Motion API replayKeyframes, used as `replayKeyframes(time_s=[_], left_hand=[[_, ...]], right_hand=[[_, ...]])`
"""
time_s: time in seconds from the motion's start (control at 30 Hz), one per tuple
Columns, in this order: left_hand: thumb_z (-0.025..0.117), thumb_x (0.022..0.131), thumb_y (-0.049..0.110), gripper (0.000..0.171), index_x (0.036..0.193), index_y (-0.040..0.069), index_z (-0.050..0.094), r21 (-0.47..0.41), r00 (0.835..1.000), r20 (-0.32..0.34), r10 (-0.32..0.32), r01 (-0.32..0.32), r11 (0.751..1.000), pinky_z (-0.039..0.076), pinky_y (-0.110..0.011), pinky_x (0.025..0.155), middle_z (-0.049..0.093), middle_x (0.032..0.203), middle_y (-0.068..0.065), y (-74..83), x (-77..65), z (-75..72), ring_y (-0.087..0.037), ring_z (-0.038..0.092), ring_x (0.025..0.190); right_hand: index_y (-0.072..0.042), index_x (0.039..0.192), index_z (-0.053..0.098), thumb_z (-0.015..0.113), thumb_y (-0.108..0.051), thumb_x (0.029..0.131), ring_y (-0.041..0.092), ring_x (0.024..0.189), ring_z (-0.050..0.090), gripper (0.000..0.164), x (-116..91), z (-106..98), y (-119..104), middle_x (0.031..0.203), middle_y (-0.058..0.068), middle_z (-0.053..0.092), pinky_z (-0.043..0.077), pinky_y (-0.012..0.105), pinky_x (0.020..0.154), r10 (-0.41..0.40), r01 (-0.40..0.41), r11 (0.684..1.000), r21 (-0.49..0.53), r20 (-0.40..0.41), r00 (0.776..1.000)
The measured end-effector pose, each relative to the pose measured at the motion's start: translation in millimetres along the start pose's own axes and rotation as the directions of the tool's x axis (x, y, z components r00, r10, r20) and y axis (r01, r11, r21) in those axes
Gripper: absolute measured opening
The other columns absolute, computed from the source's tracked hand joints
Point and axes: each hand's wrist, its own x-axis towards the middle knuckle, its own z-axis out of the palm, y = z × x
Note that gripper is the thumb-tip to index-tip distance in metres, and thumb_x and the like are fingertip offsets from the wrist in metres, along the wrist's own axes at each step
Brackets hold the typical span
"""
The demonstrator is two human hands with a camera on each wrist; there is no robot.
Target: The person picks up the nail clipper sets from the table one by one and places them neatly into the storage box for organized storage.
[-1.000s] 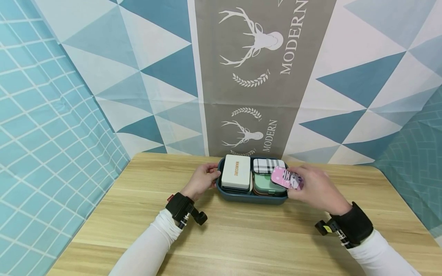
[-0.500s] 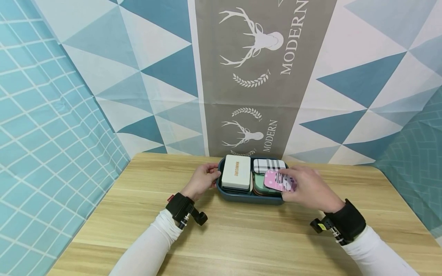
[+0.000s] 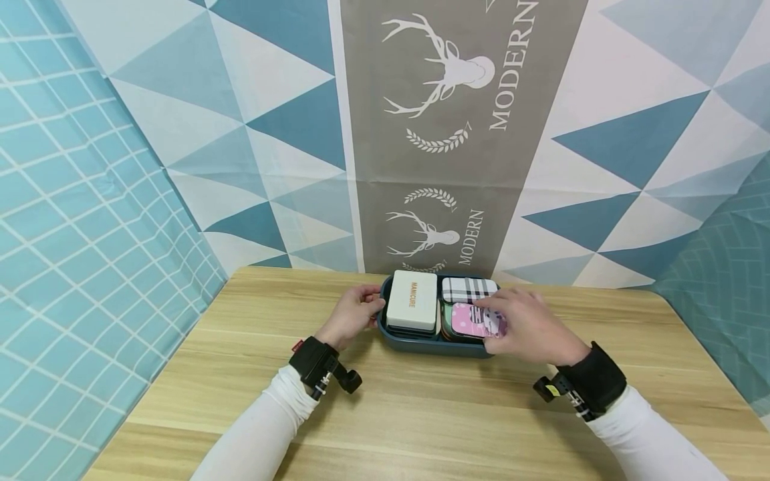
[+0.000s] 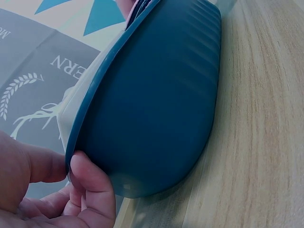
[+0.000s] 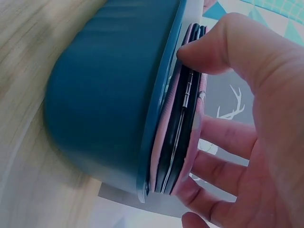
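A dark blue plastic bin (image 3: pixel 415 344) stands at the back of the table, packed with small cases. My left hand (image 3: pixel 351 314) pinches the bin's left rim; in the left wrist view thumb and finger meet at the bin wall (image 4: pixel 152 104). With my right hand (image 3: pixel 529 327) I hold a pink patterned hinged case (image 3: pixel 466 319) over the front right of the bin. In the right wrist view, the thumb lies on the edge of the pink case (image 5: pixel 166 137), right at the rim, fingers across its far face. Mostly covered beneath it is a green case (image 3: pixel 447 312).
Inside the bin on the left, a cream case (image 3: pixel 412 297) lettered MANICURE tops a stack. Behind the pink case lies a black-and-white plaid case (image 3: pixel 460 288). A patterned cloth backdrop (image 3: pixel 433 200) rises just behind the bin. The wooden table (image 3: pixel 421 414) extends in front.
My right hand has brought the pink case left and lower, from the bin's right edge to over the green case, now mostly covered. The left hand has stayed at the rim.
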Motion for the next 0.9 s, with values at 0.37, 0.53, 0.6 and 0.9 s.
replayKeyframes(time_s=[0.37, 0.53, 0.6, 0.9], left_hand=[[0.055, 0.097, 0.004, 0.04, 0.134, -0.006, 0.047, 0.006, 0.999, 0.033, -0.01, 0.01, 1.0, 0.049, -0.043, 0.068, 0.053, 0.104, -0.015, -0.6, 1.8, -1.8, -0.016, 0.053, 0.071], [0.053, 0.096, 0.001, 0.04, 0.134, -0.01, 0.045, 0.017, 0.998, 0.063, -0.018, 0.017, 1.0, 0.049, -0.045, 0.069, 0.052, 0.105, -0.018, 8.0, -3.2, -2.3, -0.017, 0.053, 0.072], [0.052, 0.096, 0.0, 0.04, 0.134, -0.011, 0.044, 0.017, 0.998, 0.067, -0.019, 0.018, 1.0, 0.049, -0.044, 0.07, 0.051, 0.104, -0.019, 14.7, -8.2, -1.4, -0.018, 0.053, 0.071], [0.052, 0.097, -0.001, 0.039, 0.134, -0.011, 0.044, 0.009, 0.998, 0.066, -0.005, 0.005, 1.0, 0.049, -0.041, 0.067, 0.051, 0.103, -0.018, 25.2, -17.5, 0.8, -0.016, 0.053, 0.071]], right_hand=[[-0.018, 0.121, 0.068, 0.075, -0.039, 0.065, 0.018, 0.1, 0.049, 0.061, 7, 3, -2, 0.108, -0.004, 0.062, 0.028, 0.044, 0.082, -0.027, 0.027, 0.999, -0.02, 0.011, 1.0], [-0.019, 0.121, 0.067, 0.075, -0.038, 0.064, 0.017, 0.095, 0.047, 0.06, 9, 4, -3, 0.104, -0.006, 0.06, 0.028, 0.042, 0.079, -0.048, 0.048, 0.998, -0.031, 0.01, 0.999], [-0.019, 0.12, 0.068, 0.075, -0.038, 0.064, 0.016, 0.094, 0.047, 0.06, 10, 4, -4, 0.104, -0.006, 0.06, 0.028, 0.042, 0.078, -0.055, 0.055, 0.998, -0.035, 0.009, 0.998], [-0.017, 0.118, 0.069, 0.076, -0.039, 0.065, 0.018, 0.094, 0.047, 0.059, 14, 4, -5, 0.105, -0.003, 0.06, 0.028, 0.039, 0.077, -0.056, 0.057, 0.998, -0.04, 0.026, 0.998]])
